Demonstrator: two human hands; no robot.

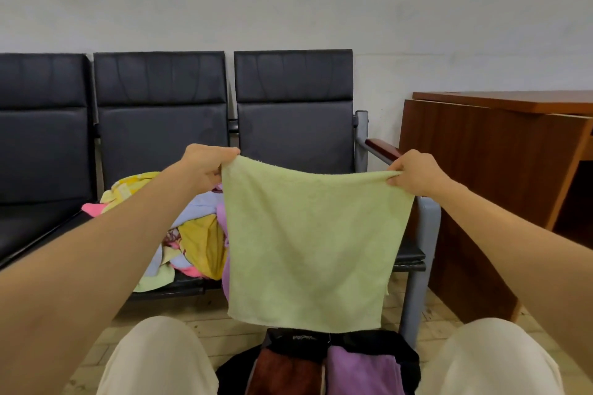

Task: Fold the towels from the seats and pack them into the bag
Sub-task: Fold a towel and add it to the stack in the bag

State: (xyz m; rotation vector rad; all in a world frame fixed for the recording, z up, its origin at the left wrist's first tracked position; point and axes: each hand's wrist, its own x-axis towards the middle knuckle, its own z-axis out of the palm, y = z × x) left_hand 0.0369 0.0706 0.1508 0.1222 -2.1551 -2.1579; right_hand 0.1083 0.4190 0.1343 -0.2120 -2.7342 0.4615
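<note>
A pale green towel [309, 244] hangs spread flat in front of me. My left hand [205, 167] pinches its top left corner and my right hand [417, 173] pinches its top right corner. Behind it, a heap of coloured towels [189, 234] in yellow, blue, pink and purple lies on the middle black seat [160, 138]. Between my knees on the floor stands an open black bag [407, 359] holding a folded brown towel [282, 372] and a folded purple towel [362, 372].
A row of black padded seats runs along the white wall, with a grey metal frame and armrest [420, 234] at its right end. A brown wooden desk [500, 170] stands to the right. The floor is tiled.
</note>
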